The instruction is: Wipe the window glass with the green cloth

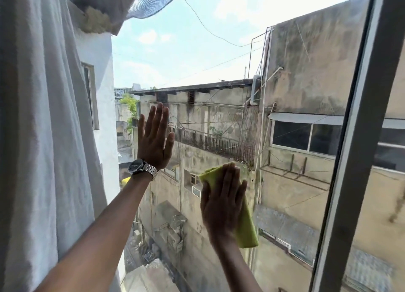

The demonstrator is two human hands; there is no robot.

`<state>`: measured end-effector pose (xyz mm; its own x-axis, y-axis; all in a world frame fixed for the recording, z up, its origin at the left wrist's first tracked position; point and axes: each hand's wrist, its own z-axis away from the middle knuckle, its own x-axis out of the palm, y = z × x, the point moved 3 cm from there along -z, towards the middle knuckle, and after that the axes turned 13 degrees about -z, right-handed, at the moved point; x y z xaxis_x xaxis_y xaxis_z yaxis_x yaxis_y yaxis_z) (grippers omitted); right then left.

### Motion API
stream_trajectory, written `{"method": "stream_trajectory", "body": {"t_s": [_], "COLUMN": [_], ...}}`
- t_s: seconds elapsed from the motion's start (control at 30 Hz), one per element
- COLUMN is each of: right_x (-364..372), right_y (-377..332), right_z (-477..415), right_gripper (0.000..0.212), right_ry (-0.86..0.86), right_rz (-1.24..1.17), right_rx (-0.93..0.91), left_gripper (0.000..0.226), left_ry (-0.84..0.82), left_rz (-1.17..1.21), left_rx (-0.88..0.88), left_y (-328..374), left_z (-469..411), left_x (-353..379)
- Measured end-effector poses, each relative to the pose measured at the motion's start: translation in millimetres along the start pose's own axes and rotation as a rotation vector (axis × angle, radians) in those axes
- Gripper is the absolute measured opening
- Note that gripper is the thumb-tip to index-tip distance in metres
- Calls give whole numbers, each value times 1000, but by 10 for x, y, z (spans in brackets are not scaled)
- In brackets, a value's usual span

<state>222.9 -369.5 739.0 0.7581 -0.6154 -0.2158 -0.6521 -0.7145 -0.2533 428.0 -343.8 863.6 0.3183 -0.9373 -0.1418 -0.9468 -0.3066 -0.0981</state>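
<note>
The window glass (197,61) fills the middle of the view, with buildings and sky behind it. My right hand (221,201) lies flat on the pane, low and right of centre, pressing the folded green cloth (246,228) against it. The cloth sticks out above my fingers and below my palm on the right. My left hand (154,138) rests flat on the glass higher up and to the left, fingers together and pointing up, holding nothing. A metal wristwatch (142,168) is on that wrist.
A white curtain (43,127) hangs along the left edge and is bunched at the top left. The grey window frame (359,138) runs diagonally down the right side, with another pane beyond it.
</note>
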Motion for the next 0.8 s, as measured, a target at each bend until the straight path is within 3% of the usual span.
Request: {"method": "stream_trajectory", "body": {"t_s": [0.13, 0.23, 0.33, 0.57, 0.63, 0.8], "right_x": [-95, -120, -96, 2, 57, 191], "right_y": [-496, -711, -573, 313, 205, -682], "right_z": [-1449, -1949, -1591, 559, 371, -967], "right_gripper": [69, 67, 67, 63, 62, 65], "right_ry": [108, 143, 98, -163, -116, 35], "right_rz": [-94, -140, -132, 23, 55, -56], "right_rx": [-77, -123, -173, -162, -181, -279], "left_gripper": [61, 61, 61, 61, 62, 60], "left_ry": [15, 27, 28, 70, 87, 111], "left_rz": [15, 29, 32, 40, 44, 42], "left_rx": [-5, -9, -7, -9, -36, -294], "left_y": [9, -15, -9, -8, 16, -52], "left_z": [-6, 5, 7, -5, -4, 46], "left_x": [1, 31, 11, 38, 22, 9]}}
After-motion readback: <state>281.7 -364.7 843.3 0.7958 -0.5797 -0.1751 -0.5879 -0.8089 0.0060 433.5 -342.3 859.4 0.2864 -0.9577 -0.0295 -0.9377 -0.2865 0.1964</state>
